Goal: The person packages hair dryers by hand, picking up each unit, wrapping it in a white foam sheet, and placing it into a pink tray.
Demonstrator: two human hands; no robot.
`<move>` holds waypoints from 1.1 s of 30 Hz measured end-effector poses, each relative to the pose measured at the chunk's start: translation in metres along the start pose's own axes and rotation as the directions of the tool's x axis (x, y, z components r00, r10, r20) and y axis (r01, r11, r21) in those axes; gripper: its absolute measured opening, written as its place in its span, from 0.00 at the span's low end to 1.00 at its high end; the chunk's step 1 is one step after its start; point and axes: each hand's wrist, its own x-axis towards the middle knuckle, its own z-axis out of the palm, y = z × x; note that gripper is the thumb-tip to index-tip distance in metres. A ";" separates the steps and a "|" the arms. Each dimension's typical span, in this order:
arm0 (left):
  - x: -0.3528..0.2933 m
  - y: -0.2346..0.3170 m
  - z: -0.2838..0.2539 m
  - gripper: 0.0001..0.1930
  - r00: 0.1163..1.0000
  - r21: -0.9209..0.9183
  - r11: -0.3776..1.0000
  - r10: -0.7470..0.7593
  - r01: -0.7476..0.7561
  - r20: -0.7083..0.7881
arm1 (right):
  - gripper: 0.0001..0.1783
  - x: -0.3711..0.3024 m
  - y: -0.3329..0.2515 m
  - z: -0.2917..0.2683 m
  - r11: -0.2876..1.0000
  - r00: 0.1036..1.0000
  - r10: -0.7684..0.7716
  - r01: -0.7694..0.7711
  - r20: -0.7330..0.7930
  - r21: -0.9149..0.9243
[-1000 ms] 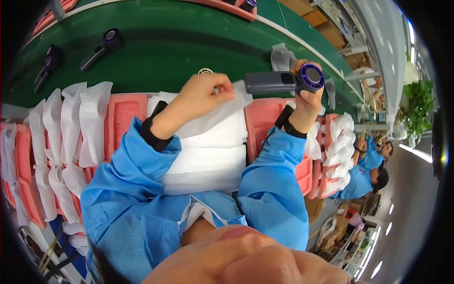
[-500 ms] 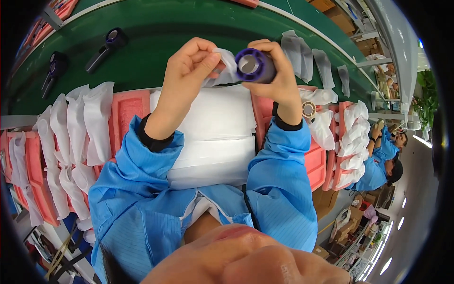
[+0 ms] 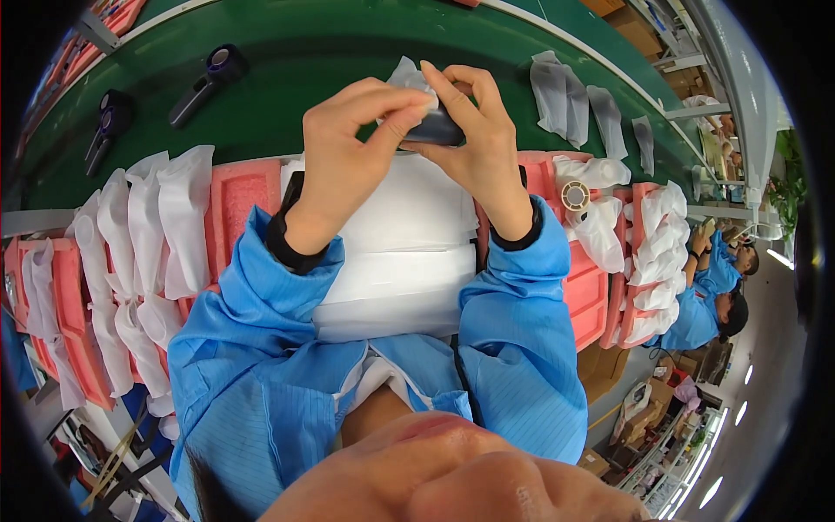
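Your left hand [image 3: 348,157] and right hand [image 3: 474,143] meet above the green belt [image 3: 348,52], both closed on the same small dark gadget [image 3: 435,130]. Your left thumb and forefinger pinch a thin white bag [image 3: 407,76] against the top of the gadget, and your right fingers wrap over it from the other side, the forefinger stretched across the top. Most of the gadget is hidden between your fingers, so its shape cannot be told here.

Just below your wrists lies a stack of white sheets [image 3: 400,261], resting over pink foam trays [image 3: 239,196]. To your left a row of white bags [image 3: 143,252] hangs over more pink trays. Further out on the belt, well apart from your hands, lie two dark handheld gadgets with round heads [image 3: 207,74] [image 3: 109,126]. To your right, more white bags [image 3: 557,91] lie on the belt, and a roll of tape [image 3: 576,196] sits on a tray beside filled bags [image 3: 657,252]. At the far right edge, other people in blue coats [image 3: 709,287] are at work
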 end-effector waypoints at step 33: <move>0.014 -0.005 -0.013 0.19 0.947 0.042 0.998 0.067 -0.056 -0.314 | 0.19 -0.009 0.012 0.013 0.976 0.981 0.186 -0.192 -0.062 -0.098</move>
